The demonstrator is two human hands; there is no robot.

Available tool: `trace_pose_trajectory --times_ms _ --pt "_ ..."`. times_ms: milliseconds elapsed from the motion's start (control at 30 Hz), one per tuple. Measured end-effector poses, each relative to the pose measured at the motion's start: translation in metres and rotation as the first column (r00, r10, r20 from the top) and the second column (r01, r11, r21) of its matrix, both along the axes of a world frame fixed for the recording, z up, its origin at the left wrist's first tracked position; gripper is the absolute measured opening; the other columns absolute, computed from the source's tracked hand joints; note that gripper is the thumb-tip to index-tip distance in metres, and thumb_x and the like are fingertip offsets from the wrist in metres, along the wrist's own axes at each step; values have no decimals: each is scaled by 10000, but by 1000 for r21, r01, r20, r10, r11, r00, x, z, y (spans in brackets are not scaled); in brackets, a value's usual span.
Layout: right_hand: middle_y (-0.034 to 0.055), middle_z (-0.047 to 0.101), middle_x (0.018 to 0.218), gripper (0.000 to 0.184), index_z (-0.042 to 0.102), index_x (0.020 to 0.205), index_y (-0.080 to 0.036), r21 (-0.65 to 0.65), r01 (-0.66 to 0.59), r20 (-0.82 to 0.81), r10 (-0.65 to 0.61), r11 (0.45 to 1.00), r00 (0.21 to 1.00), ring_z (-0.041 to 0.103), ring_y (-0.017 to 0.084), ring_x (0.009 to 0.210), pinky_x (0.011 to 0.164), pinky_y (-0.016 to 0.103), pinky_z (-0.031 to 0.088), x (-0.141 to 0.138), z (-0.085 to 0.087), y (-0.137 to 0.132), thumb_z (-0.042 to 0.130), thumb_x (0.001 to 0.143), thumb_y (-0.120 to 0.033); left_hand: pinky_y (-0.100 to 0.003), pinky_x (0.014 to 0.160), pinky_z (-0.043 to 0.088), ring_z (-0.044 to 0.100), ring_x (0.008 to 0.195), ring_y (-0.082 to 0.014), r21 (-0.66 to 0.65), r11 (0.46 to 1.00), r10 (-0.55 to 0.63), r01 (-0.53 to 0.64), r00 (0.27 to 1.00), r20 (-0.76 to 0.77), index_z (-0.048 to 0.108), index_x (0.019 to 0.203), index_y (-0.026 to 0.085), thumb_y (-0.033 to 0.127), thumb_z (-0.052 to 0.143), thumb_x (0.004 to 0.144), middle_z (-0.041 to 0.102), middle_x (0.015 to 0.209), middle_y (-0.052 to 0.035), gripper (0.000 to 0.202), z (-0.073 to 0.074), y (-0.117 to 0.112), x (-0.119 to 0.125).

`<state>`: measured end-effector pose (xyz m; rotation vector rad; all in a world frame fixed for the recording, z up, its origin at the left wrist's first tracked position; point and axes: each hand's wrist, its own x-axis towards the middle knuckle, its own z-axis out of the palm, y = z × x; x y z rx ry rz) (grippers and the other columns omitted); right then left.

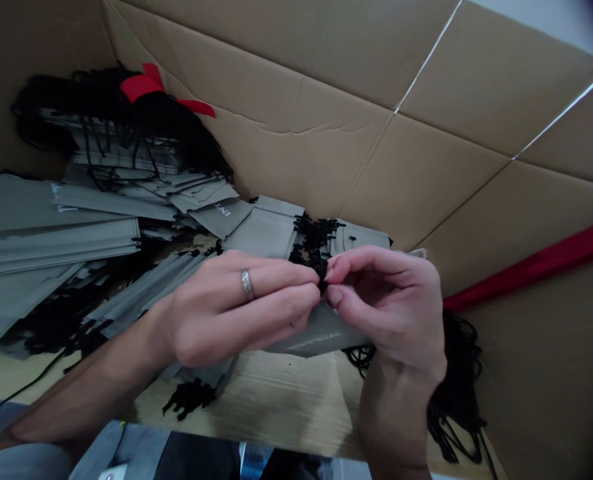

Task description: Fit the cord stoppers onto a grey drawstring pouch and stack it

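Cord (323,268) beside a grey pouch (309,339) sits pinched by our left hand (226,307) and right hand (401,313), probably because fingertips control such thinness best.

The counter (286,403) looked wooden and smooth; on it lay matt, cloth-like bags (263,230), behind it stood matt cardboard (296,100).
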<state>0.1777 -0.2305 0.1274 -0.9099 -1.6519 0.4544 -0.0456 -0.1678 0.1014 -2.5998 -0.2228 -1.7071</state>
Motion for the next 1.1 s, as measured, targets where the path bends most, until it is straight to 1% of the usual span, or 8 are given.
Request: trace_pose_trajectory --times_ms 33,133,267,500,633,733,900,1100 --pt "-52 822 845 265 816 910 -253 19 42 14 -42 999 999 769 107 716 641 192 640 0 -1 -1 789 815 -7 -263 726 716 825 840 -160 31 998 60 -60 998 -12 787 1142 205 206 792 1040 873 1109 -32 101 -2 0 2" --pt "-52 826 891 274 812 966 -275 114 180 104 -192 977 976 781 125 774 699 229 649 -3 -2 -7 782 862 -22 -255 731 697 829 820 -153 176 979 104 -106 994 22 770 1117 148 175 838 1007 867 1083 -41 133 -5 3 7" --pt "-31 819 918 215 782 980 -257 261 315 261 -380 913 887 766 137 804 763 264 654 -16 -2 -14 753 938 -48 -259 701 686 847 856 -180 212 966 159 -149 987 -28 735 1067 142 136 817 1010 857 1068 -46 100 0 3 7" --pt "-5 807 895 167 754 989 -226 454 395 292 -552 799 781 760 133 804 833 258 664 -34 -3 -15 715 1019 -67 -276 902 723 856 979 -200 239 952 212 -189 975 -73 714 1201 80 134 751 1060 847 1150 -105 155 3 0 3" --pt "-16 808 883 183 746 982 -232 492 417 312 -602 764 735 771 135 790 830 260 669 -36 -3 -16 727 1002 -52 -282 839 725 862 998 -217 249 950 211 -188 975 -67 712 1153 101 116 723 1068 851 1148 -111 86 1 0 5" --pt "-16 802 880 204 744 995 -270 445 400 295 -553 801 780 767 157 767 787 295 682 -33 -4 -17 722 993 -68 -258 746 712 861 906 -201 208 964 174 -166 985 -17 730 1090 122 127 775 1039 855 1068 -82 69 -1 2 6" --pt "-7 815 919 239 778 1003 -312 280 352 188 -411 893 892 774 199 781 729 365 695 -24 -3 -21 770 929 -85 -184 808 721 844 820 -127 119 991 59 -66 997 59 762 1057 158 143 839 986 866 991 -25 106 3 4 9" --pt "-2 812 893 274 811 1018 -314 253 288 90 -319 924 943 781 214 813 677 370 667 -16 -1 -21 787 905 -65 -166 689 709 831 736 -108 -103 993 -36 55 984 175 766 955 238 122 845 896 874 912 40 153 9 3 17"
